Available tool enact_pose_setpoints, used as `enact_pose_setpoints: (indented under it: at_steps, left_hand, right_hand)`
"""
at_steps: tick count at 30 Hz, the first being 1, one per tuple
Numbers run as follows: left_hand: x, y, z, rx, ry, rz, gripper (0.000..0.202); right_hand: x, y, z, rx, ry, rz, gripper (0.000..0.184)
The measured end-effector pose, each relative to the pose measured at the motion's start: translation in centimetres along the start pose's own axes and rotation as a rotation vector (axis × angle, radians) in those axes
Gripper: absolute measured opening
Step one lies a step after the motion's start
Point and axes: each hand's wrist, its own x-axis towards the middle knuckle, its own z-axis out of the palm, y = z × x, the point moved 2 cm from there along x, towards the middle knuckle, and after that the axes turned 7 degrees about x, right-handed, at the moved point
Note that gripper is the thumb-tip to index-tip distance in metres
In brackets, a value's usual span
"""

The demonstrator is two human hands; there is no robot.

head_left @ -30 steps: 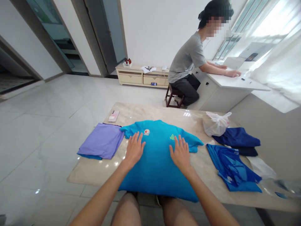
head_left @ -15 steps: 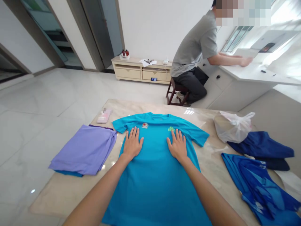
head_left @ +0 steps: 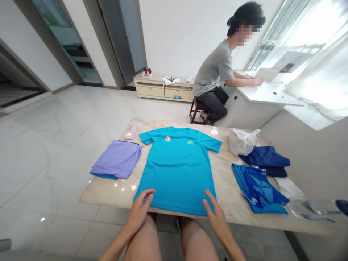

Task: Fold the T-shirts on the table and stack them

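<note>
On a marble counter (head_left: pixel 108 192), a teal T-shirt (head_left: pixel 176 166) lies flat, collar at 12 o'clock. The left hand (head_left: pixel 138 210) and right hand (head_left: pixel 214 221) sit at its hem, fingers (head_left: pixel 208 197) spread apart, gripping nothing; a folded lilac shirt (head_left: pixel 116 159) lies at 9 o'clock.

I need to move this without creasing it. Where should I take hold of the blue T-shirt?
Probably by the two corners of the hem, coming from the near table edge. The T-shirt lies flat and spread with its collar pointing away, so the hem is the closest edge, right by the left hand and right hand.
</note>
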Motion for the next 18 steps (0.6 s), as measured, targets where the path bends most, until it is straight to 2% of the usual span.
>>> enact_pose_setpoints:
  at_steps: [2,4,6,8,10,13,15,18]
  left_hand:
    - [-3.6,2.3,-1.0,-0.106,-0.148,-0.045,0.048]
    - [-6.7,4.5,-1.9,-0.085,-0.192,-0.037,0.049]
    - [-9.5,6.2,-2.4,0.037,-0.132,0.033,0.048]
    - [-11.7,7.2,-2.2,0.205,-0.032,0.162,0.042]
    - [-13.4,7.8,-1.3,0.360,0.078,0.306,0.036]
    - [-14.9,8.4,0.6,0.513,0.208,0.464,0.031]
    - [-15.2,9.2,1.9,0.553,0.237,0.531,0.030]
    - [-14.8,10.9,3.7,0.501,0.222,0.563,0.026]
  right_hand:
    - [-4.6,-2.2,-0.6,0.200,-0.099,0.063,0.073]
    - [-8.8,-5.2,-0.5,0.244,-0.155,-0.009,0.061]
    - [-12.2,-8.1,-0.1,0.117,-0.147,-0.171,0.047]
    - [-14.6,-10.0,0.5,-0.098,-0.085,-0.341,0.036]
    - [-16.1,-10.8,1.0,-0.294,0.021,-0.458,0.033]
    - [-16.8,-10.8,0.8,-0.425,0.160,-0.522,0.032]
    - [-16.5,-10.4,0.2,-0.408,0.197,-0.523,0.030]
    - [-15.8,-9.5,-1.1,-0.322,0.185,-0.509,0.028]
